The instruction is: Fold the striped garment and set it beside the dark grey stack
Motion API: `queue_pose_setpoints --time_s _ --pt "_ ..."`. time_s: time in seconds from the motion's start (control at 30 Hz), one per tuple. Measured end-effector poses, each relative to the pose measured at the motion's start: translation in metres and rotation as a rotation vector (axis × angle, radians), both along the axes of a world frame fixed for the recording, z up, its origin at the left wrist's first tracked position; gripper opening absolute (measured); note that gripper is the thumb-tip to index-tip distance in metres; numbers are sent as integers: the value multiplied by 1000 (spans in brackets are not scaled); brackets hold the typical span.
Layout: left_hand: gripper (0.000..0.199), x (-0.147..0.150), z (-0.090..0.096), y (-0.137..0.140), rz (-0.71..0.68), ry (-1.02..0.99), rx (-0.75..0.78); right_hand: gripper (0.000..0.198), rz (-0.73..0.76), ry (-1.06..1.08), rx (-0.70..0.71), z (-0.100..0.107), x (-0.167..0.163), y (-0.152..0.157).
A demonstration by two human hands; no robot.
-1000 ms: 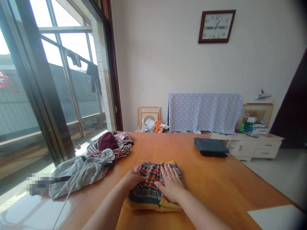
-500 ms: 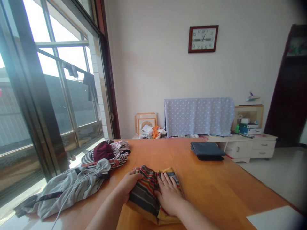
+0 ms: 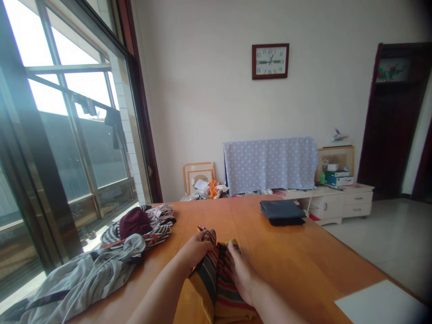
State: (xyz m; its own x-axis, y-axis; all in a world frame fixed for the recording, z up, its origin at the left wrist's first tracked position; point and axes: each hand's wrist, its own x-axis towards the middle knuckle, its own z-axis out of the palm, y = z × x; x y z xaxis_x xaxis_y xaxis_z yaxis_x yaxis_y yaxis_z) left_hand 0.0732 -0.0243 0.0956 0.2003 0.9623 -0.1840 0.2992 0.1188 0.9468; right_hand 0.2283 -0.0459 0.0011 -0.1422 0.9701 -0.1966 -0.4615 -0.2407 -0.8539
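Note:
A striped garment (image 3: pixel 224 292) in grey, red and yellow lies folded on the wooden table, close in front of me. Its left part is raised and tilted, with my left hand (image 3: pixel 197 249) closed around the upper edge. My right hand (image 3: pixel 241 274) rests against the right part, fingers stretched along the cloth and thumb uppermost; some of its fingertips are hard to see. A fold runs between the two hands. Which kind of garment it is, I cannot tell.
Left of the hands lie a crumpled grey garment (image 3: pixel 91 279) and a heap of maroon and striped clothes (image 3: pixel 137 222). Dark folded clothes (image 3: pixel 281 211) sit on the far right of the table (image 3: pixel 297 256). A white sheet (image 3: pixel 378 301) is at the near right corner.
My left hand has raised the left part of the striped garment and tilted it toward the right. My right hand has turned from palm-down to more on its side. The view has swung slightly right.

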Motion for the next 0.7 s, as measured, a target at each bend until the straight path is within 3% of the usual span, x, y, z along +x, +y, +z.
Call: queue_pose_setpoints --time_s 0.23,0.33,0.5,0.6,0.7 --pt "31 54 -17 -4 -24 162 12 79 159 179 29 17 12 -6" --pt "38 69 -26 -13 -35 179 14 77 62 168 -27 19 27 -4" --pt "38 67 -39 -27 -6 -3 17 60 -194 135 -136 11 46 -1" --pt "35 56 -48 -25 52 -114 7 43 -184 81 -131 6 47 -5" --pt "37 42 -55 -19 201 -158 70 26 -149 20 -61 4 45 -12"
